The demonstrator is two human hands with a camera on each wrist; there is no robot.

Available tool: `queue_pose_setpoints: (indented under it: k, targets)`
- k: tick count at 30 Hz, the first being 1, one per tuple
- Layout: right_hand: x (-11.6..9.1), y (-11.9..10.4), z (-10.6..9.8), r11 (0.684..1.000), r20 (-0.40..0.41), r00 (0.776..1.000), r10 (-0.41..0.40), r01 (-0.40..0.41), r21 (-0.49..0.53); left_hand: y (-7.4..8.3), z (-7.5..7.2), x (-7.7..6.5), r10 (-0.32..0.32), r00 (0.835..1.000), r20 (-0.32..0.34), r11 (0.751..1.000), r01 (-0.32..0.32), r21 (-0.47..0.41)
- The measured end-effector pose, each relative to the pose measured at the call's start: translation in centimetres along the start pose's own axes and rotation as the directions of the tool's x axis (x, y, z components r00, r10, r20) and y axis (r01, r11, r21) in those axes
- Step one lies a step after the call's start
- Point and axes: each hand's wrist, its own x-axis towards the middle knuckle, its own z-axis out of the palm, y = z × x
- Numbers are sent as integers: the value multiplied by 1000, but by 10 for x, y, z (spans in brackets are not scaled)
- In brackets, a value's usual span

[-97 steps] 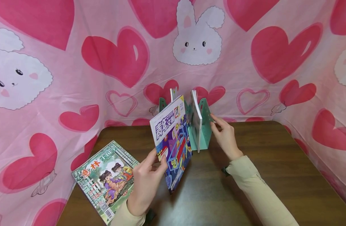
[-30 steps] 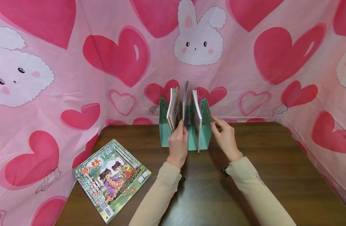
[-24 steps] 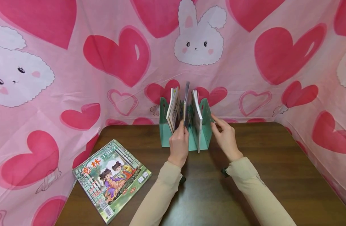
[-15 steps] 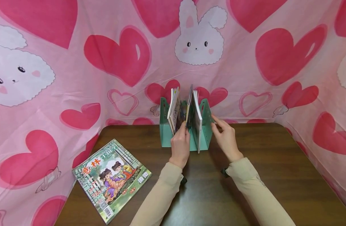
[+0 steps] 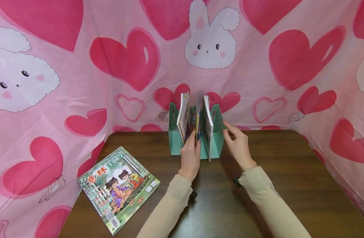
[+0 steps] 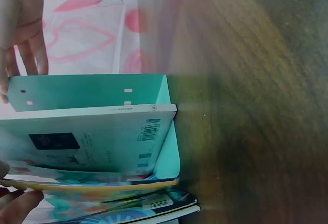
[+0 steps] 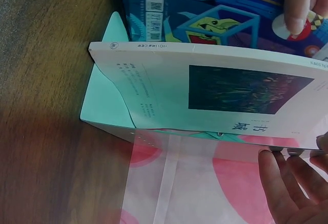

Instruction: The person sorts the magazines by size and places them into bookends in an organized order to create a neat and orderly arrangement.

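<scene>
My left hand (image 5: pixel 190 160) pinches the near edge of a magazine (image 5: pixel 197 120) standing upright between others in a mint-green book rack (image 5: pixel 176 143). Its blue illustrated cover (image 7: pixel 210 26) faces right in the right wrist view, and a yellowish edge strip (image 6: pixel 123 186) runs by my left fingers. With thumb and fingers, my right hand (image 5: pixel 239 145) grips the rack's right side panel (image 6: pixel 77 92). A white magazine (image 7: pixel 169 90) leans inside that panel. Further magazines (image 5: pixel 183 115) lean together at the rack's left. The held magazine's far lower part is hidden.
Flat on the dark wooden table (image 5: pixel 259 198), to the left, lies a green magazine (image 5: pixel 119 190) showing two cartoon children. A pink cloth (image 5: pixel 170 72) with hearts and rabbits hangs behind the rack and along both sides.
My left hand has carried the magazine from in front of the rack into its middle. Lately it shifted slightly right and lower, and the hand slid with it. My right hand stays put.
</scene>
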Motion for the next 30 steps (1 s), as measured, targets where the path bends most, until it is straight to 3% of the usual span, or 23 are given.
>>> queue_pose_setpoints:
  k: [10, 15, 21, 30]
  targets:
    - [-1, -1, 0, 1000, -14, 1000, -15, 15, 0, 4, -12, -2, -24, 1000, 9, 1000, 24, 2]
    - [-1, -1, 0, 1000, -8, 1000, -7, 7, -5, 8, -22, -2, 56, 998, -33, 998, -56, -1]
    - [-1, -1, 0, 1000, -1, 1000, 5, -5, -3, 10, -35, 2, 138, 984, -115, 990, -141, -18]
    - [0, 0, 2, 1000, -7, 1000, 11, -11, 14, 4, -46, 6, 134, 973, -187, 988, -145, -44]
